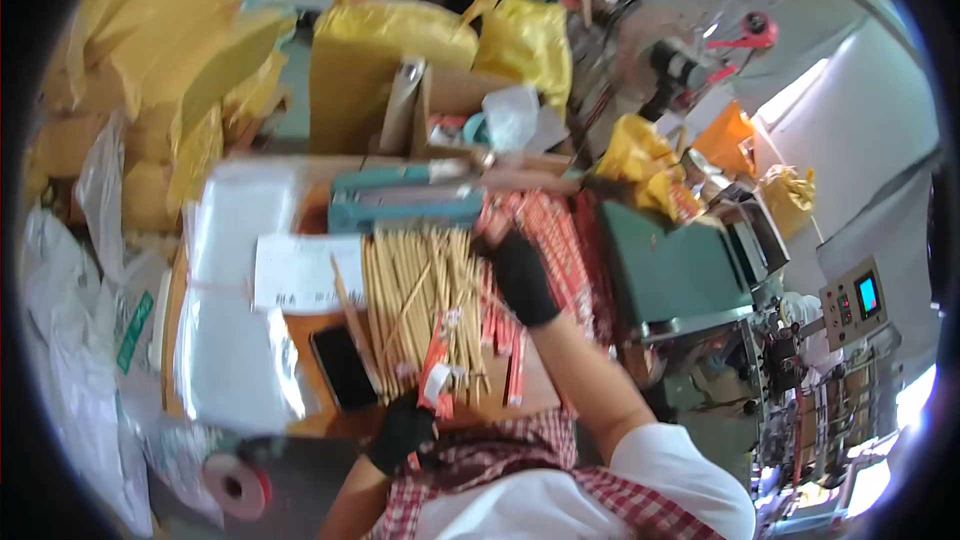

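Both my hands wear black gloves. My left hand (402, 432) is at the table's front edge, fingers closed on the lower end of a red-and-white paper sleeve (437, 370). A layer of chopstick-like wooden sticks (400, 285) lies just beyond it, a few of them crosswise. My right hand (522, 278) reaches over the border between the sticks and a heap of red printed sleeves (545, 230); its fingers are blurred and partly hidden. Beside the sticks, on their left, lies a black phone (343, 368).
Clear plastic bags (235, 340) and a printed paper sheet (305, 273) cover the table's left. A teal tray (405, 202) borders the sticks' far end. To the right stand a green-topped surface (675, 265) and a machine with a control panel (853, 303). Yellow sacks (525, 45) stand behind.
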Tool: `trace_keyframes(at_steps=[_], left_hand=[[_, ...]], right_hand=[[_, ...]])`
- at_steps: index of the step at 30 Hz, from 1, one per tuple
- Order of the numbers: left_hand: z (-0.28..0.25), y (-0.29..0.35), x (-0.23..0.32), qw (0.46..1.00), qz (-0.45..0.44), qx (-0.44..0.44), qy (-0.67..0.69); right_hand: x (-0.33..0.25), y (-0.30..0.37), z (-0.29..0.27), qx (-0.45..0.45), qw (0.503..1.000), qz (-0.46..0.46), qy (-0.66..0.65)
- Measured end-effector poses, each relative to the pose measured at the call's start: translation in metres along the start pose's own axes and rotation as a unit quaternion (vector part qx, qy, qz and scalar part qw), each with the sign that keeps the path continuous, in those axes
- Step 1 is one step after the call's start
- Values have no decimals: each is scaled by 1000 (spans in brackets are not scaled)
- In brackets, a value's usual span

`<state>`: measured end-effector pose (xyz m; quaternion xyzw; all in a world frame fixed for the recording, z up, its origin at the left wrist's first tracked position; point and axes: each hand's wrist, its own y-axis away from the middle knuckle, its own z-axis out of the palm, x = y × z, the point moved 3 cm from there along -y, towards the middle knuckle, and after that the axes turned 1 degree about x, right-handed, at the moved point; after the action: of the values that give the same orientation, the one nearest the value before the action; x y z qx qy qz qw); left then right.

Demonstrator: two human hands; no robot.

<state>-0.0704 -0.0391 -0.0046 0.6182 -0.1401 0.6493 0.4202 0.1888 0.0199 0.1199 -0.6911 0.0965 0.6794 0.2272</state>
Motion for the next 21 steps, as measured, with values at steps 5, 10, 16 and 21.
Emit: trace_keyframes(at_steps=[5, 10, 16, 21], left_hand=[[-19, 6, -64, 903, -45, -59, 423], [-23, -1, -15, 956, -92, -25, 278], [-28, 16, -12, 766, 472, 28, -435], [-23, 44, -31, 938, 138, -127, -291]], right_hand=[[-13, 1, 23, 22, 991, 133, 23], [28, 47, 70, -79, 967, 220, -103], [27, 44, 71, -125, 970, 209, -15], [42, -6, 31, 79, 981, -105, 145]])
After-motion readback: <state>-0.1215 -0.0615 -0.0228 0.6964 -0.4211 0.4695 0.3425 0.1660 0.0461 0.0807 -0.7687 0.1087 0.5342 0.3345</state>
